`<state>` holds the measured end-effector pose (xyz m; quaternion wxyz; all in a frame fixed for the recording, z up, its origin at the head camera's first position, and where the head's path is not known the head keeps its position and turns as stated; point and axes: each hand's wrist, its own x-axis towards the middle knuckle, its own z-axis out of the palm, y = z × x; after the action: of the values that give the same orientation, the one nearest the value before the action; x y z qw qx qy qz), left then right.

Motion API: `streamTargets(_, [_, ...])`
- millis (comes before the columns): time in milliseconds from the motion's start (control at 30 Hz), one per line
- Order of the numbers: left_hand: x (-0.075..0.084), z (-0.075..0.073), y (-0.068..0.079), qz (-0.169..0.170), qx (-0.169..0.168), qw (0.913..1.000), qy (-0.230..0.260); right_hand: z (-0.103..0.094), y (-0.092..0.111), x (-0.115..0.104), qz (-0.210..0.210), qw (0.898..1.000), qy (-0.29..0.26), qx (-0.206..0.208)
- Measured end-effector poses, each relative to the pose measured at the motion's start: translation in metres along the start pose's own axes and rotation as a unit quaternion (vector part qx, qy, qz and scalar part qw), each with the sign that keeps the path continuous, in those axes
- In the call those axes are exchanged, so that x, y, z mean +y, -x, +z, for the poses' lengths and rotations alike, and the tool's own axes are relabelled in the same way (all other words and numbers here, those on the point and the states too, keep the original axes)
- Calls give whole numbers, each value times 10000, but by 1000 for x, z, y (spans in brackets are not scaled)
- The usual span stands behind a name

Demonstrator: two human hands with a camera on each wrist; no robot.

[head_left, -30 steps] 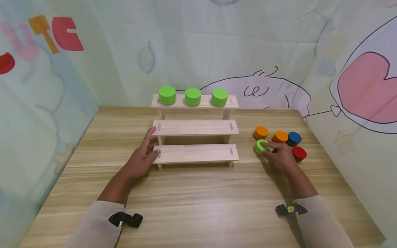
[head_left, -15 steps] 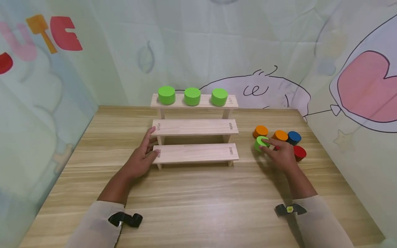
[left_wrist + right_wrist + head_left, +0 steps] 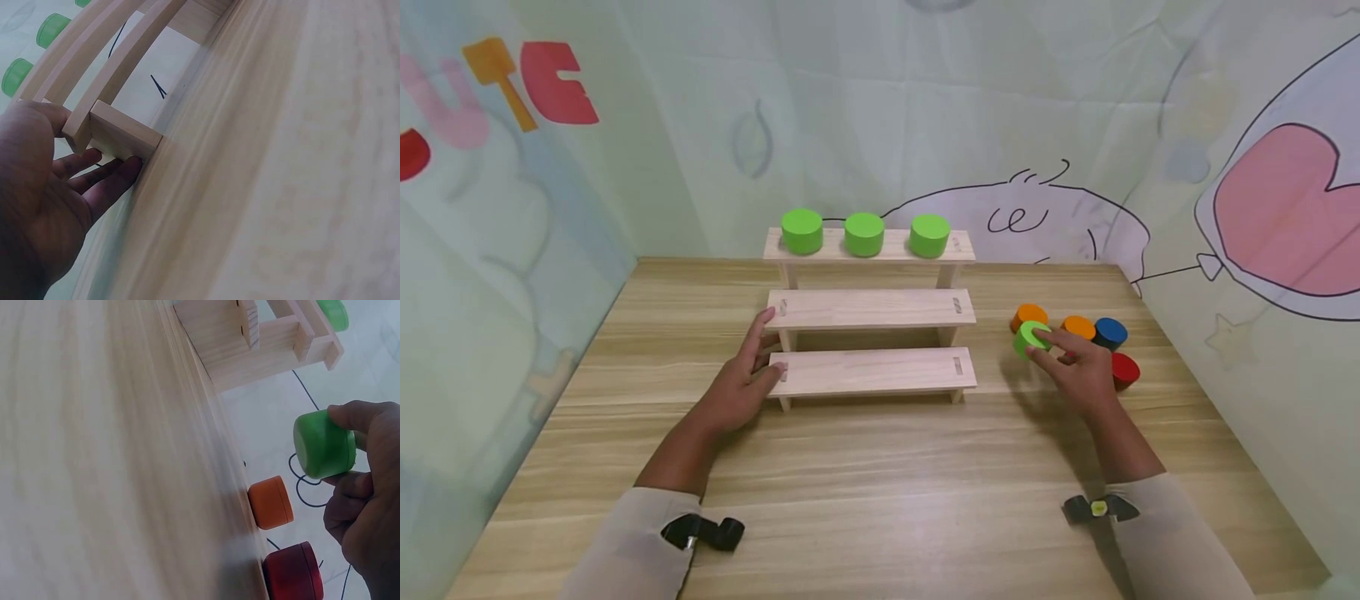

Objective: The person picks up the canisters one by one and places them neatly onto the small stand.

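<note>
The fingers of the left hand stand apart from the thumb, touching the left end of the wooden rack: the thumb rests on its lowest plank, the other fingertips against the side. The rack looks stiff but fairly light, so its solid end support seems the best place to steady it.

Beyond these fingers and to their right, three green cylinders stand in a row on the top plank, well apart from either hand.

Further right, the right hand has its thumb and index finger clamped on the green block, which is held just above the tabletop. It is probably light and hard, hardly fragile; its smooth, rounded surface could slip or roll if pinched off-centre. A hold across opposite sides of the curved wall, around mid-height, should suit it best.

Just beyond the pinching fingertips sits one orange block; a second orange block lies behind the knuckles, the blue block to its right, and the red block just right of the hand.
</note>
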<state>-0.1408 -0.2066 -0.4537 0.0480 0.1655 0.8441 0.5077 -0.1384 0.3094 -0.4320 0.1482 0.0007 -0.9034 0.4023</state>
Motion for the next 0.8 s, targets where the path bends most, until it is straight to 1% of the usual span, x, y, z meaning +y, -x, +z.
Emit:
streamTargets(133, [-1,0,0,10,2,10000,-13,1,1,0,-311,9992,-138,188])
streamTargets(233, [-3,1,-1,0,1,10000,-19,1,1,0,-438,9982,-289,286])
streamTargets(433, [-6,1,-2,-7,1,10000,-24,3,2,-3,-852,9934,-520,573])
streamTargets(567, [-7,0,-2,33,20,10000,-9,5,3,-7,-1147,9875,-769,757])
streamTargets(700, [-8,0,-2,58,34,10000,28,5,3,-11,-1355,9809,-1022,947])
streamTargets(800, [-7,1,-2,45,58,10000,33,4,2,-14,-1571,9744,-1180,1090])
